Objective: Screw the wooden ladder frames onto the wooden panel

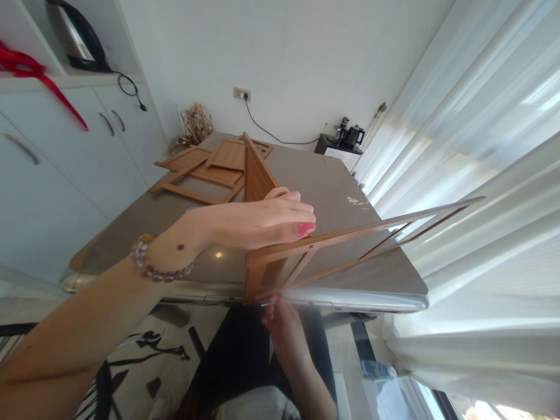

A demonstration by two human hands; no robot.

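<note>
My left hand (pixel 258 221) rests on the top edge of an upright brown wooden panel (pixel 256 175) where a thin wooden frame (pixel 367 233) meets it, fingers curled over the joint. The frame stretches out to the right above the grey table (pixel 332 186). My right hand (pixel 277 318) is below the table's near edge, fingertips pinched at the panel's bottom corner; what they hold is hidden. A bead bracelet (pixel 151 262) sits on my left wrist.
More flat wooden panels and frames (pixel 205 166) lie at the table's far left. White cabinets (pixel 52 169) with a kettle (pixel 74 35) stand to the left. Sheer curtains (pixel 481 146) hang along the right. A wall socket with a cable (pixel 242 93) and a small coffee machine (pixel 347 135) are behind.
</note>
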